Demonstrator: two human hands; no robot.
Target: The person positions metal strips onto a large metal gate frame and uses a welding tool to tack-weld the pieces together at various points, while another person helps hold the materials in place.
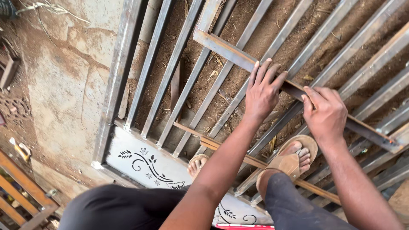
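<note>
Positioning step: your left hand presses flat, your right hand pinches the steel angle bar across the gate bars; next, align it squarely.

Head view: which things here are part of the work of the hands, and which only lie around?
In hand:
left hand
right hand
angle bar
gate frame

Lying about:
orange frame
small tool with pale handle

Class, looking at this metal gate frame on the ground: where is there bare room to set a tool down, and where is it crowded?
Free: concrete slab left of the gate frame. Crowded: where left hand and right hand press the angle bar, above the sandalled feet.
</note>
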